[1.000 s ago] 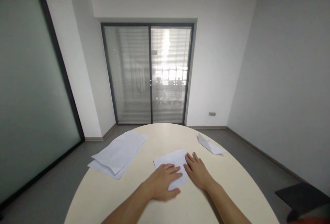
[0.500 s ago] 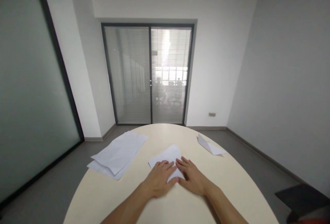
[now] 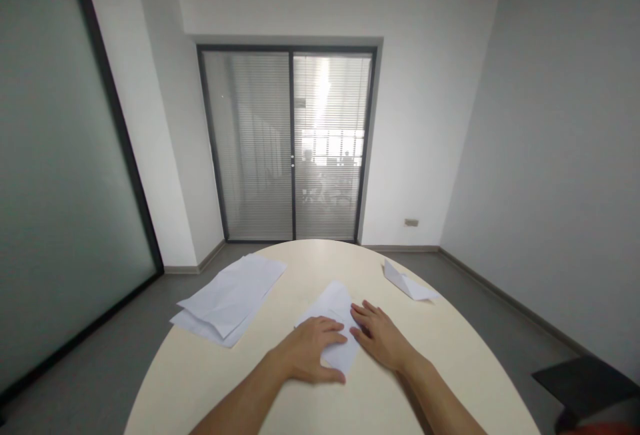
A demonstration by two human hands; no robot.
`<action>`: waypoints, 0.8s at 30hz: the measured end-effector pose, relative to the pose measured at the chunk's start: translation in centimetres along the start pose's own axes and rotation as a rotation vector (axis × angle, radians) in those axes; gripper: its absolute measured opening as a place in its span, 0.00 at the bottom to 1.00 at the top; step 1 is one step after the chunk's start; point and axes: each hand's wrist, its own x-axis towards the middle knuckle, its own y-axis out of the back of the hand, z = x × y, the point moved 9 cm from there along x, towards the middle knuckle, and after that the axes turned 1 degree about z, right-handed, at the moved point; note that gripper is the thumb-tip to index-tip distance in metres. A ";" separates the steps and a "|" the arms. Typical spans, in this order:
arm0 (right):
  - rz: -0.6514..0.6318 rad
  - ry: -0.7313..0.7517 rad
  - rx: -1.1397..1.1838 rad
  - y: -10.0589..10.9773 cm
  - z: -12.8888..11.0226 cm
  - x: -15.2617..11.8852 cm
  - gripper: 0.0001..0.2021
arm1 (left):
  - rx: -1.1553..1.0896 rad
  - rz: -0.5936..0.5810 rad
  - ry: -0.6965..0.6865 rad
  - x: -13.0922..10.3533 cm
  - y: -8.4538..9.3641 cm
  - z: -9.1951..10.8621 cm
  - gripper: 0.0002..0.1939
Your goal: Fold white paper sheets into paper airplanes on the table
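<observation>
A folded sheet of white paper (image 3: 334,298) lies on the round table (image 3: 320,408) in front of me, partly covered by my hands. My left hand (image 3: 316,349) rests over its left side with fingers stretched out and the thumb apart near the paper's lower corner. Along the right edge of the paper is my right hand (image 3: 377,335), open, its fingertips at the edge. The creases under my left hand are hidden.
Several loose sheets of white paper (image 3: 233,295) overlap on the table's left side. A folded paper piece (image 3: 407,285) stands near the right rim. A black chair (image 3: 585,385) is at the lower right. Beyond the table is a glass door (image 3: 293,148) with blinds.
My hands have moved apart. The left hand has slid down a little, its thumb spreading nearer to me, while the right has shifted rightward. More of the folded paper shows between them.
</observation>
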 end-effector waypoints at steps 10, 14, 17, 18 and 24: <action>0.016 0.038 -0.040 0.1 0.0 0.1 0.23 | -0.059 0.049 0.042 -0.1 0.2 -0.7 0.27; 0.023 0.103 0.023 0.9 -1.7 0.0 0.22 | -0.077 0.027 0.063 0.0 0.6 -0.4 0.19; 0.010 0.188 0.095 1.5 -3.5 -0.3 0.25 | -0.117 0.046 0.081 0.1 1.1 -0.2 0.19; 0.006 0.183 0.119 1.6 -3.7 -0.3 0.27 | -0.132 0.057 0.094 0.2 1.3 -0.2 0.20; -0.044 0.138 0.126 1.5 -3.1 -0.5 0.28 | -0.101 0.127 0.264 0.2 1.9 -1.6 0.24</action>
